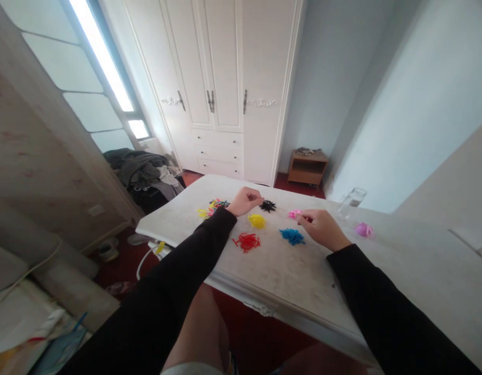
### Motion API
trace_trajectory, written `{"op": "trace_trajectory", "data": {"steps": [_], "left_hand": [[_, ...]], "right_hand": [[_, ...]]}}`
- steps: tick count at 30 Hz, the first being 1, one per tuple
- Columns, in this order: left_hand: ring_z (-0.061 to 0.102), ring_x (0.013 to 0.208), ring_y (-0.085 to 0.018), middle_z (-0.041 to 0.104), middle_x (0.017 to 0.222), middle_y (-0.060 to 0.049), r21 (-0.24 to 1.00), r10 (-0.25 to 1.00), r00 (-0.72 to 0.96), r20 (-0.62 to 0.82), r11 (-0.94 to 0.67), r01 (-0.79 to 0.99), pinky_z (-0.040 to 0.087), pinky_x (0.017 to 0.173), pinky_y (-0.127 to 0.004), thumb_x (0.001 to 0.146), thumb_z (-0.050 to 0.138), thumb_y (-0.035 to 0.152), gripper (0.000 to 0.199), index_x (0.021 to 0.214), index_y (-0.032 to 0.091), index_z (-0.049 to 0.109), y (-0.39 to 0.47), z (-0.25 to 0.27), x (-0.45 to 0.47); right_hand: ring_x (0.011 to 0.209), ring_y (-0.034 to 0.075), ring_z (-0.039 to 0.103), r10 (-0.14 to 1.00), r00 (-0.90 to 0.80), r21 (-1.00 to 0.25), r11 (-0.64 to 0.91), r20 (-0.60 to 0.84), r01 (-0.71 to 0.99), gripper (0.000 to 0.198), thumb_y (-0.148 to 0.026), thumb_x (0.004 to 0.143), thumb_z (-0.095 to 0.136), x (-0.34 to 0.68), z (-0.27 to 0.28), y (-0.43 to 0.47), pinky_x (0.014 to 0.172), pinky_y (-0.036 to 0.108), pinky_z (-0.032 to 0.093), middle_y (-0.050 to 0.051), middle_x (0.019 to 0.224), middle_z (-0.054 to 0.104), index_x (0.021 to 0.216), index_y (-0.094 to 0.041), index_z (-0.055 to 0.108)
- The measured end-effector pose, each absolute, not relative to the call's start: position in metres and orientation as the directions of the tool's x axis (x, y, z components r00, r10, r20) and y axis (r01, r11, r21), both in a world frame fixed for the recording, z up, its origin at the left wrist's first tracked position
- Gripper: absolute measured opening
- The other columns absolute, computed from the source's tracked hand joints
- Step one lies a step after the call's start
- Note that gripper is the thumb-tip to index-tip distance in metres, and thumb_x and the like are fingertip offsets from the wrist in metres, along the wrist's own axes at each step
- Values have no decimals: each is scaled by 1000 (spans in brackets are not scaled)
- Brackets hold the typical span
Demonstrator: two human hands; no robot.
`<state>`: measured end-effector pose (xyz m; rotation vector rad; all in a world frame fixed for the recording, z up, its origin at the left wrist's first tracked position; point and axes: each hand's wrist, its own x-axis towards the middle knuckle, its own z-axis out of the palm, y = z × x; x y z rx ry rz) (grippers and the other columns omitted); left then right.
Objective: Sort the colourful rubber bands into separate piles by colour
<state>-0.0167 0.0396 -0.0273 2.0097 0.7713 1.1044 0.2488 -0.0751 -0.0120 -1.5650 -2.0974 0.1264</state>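
My left hand [246, 201] is closed in a pinch beside a pile of small black strips [268, 205]; what its fingertips hold, if anything, is too small to make out. My right hand [319, 227] has its fingers pressed together at the edge of a small pink pile [293, 214], and whatever is between them is hidden. Nearer me lie piles of yellow strips [257, 221], red strips [246, 241] and blue strips [292, 236]. A mixed-colour pile [217, 204] sits left of my left hand, partly covered by my sleeve.
All the piles rest on a white table [264, 276]. To the right are a clear glass container [352, 202] and a purple-pink round object [364, 229]. Beyond stand a white wardrobe [221, 67], a small brown cabinet [307, 169] and heaped clothes [143, 172].
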Motion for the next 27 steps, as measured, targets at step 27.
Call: {"op": "trace_trajectory", "data": {"steps": [27], "left_hand": [[51,55,-12,64,53,-1,617,988,139,68,-151,772,35,51,-23,64,79,31,16,65,15,78,18,-25,-189]], "right_hand": [[67,21,59,909,-232,-349,354,347,868,41,-44,93,47,256,-18,-70,66,34,34,10,71,71,74,-18,72]]}}
